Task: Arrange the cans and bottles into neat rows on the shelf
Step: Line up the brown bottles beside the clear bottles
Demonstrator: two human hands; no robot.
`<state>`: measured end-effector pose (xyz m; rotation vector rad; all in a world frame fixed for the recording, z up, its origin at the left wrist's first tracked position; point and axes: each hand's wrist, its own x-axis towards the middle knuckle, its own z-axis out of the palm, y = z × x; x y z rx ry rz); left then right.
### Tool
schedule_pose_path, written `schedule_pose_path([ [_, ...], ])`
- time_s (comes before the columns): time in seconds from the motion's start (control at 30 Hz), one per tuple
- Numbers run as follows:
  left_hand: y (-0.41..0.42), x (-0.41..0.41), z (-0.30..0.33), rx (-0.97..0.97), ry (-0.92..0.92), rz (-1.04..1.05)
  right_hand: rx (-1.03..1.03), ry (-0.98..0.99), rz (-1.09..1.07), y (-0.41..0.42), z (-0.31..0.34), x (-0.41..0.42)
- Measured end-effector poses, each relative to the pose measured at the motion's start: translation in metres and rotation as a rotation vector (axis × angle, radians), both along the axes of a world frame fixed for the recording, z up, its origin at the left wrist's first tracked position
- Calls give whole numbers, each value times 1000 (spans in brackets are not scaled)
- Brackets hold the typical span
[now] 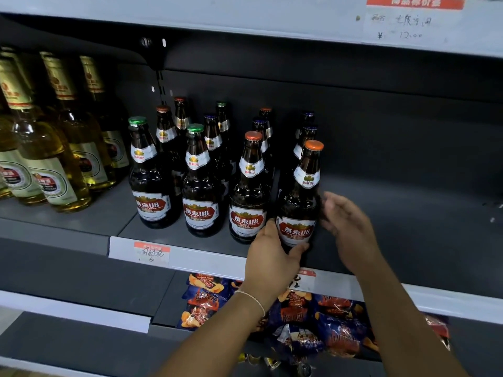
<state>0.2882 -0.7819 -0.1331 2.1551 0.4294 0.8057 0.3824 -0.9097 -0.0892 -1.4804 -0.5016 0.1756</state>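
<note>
Dark brown beer bottles with red and white labels stand in several rows on the grey shelf (381, 240). The front right bottle (302, 197) has an orange cap and stands near the shelf's front edge. My left hand (272, 254) grips its base from the left, thumb across the lower label. My right hand (347, 224) is just right of that bottle, fingers relaxed and slightly spread, touching or nearly touching its side. Other front bottles include one with an orange cap (249, 191) and two with green caps (200, 183) (148, 175).
Pale golden bottles (49, 159) crowd the shelf's left end. The shelf's right half holds nothing. White price strips (206, 261) run along the front edge. Blue and orange snack bags (299, 317) lie on the shelf below. Another shelf with a price tag (413, 20) hangs overhead.
</note>
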Motion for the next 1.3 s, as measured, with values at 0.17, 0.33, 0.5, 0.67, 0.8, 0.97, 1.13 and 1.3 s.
schedule_pose_path([
  [0.17, 11, -17, -2, 194, 32, 2, -228, -71, 146, -5, -12, -23],
  [0.33, 33, -41, 7, 107, -71, 165, -357, -127, 27, 10, -15, -30],
  [0.5, 47, -37, 11, 15, 87, 184, -337, -148, -44, 21, -19, -34],
  [0.67, 65, -23, 9, -2, 128, 160, -337, -162, -98, 22, -24, -35],
  [0.8, 67, -21, 5, 20, 110, 206, -352, -192, -111, 23, -26, -36],
  [0.97, 66, -22, 5, 34, 81, 218, -356, -219, -138, 26, -27, -38],
  [1.13, 66, -22, 3, 46, 80, 217, -376, -233, -156, 26, -26, -41],
  [1.3, 67, -22, 1, 56, 75, 194, -388, -232, -184, 25, -24, -44],
])
